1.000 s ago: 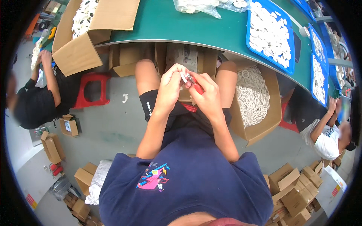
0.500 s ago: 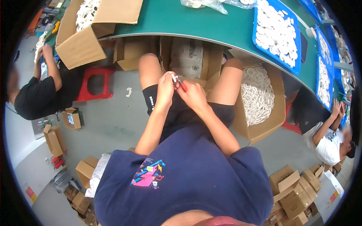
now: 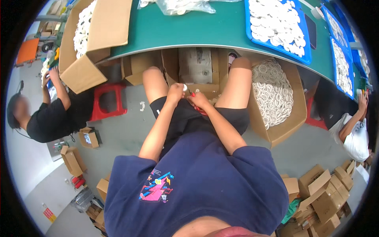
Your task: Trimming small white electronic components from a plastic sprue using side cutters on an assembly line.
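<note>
Over my lap, my left hand is closed around a small round white part, most of it hidden by the fingers. My right hand grips a small hand tool with red handles, which looks like nippers. Its tip points up and left, a short gap away from the white part. The fingers cover much of the tool.
An open carton of white rings stands right of my knee. On the green table are a blue tray of white discs and a carton of white pieces. Co-workers sit on both sides; a red stool is left.
My hands have moved apart, and the tool is now away from the white part. My right hand has dropped slightly toward my lap. The whole view has shifted a little.
</note>
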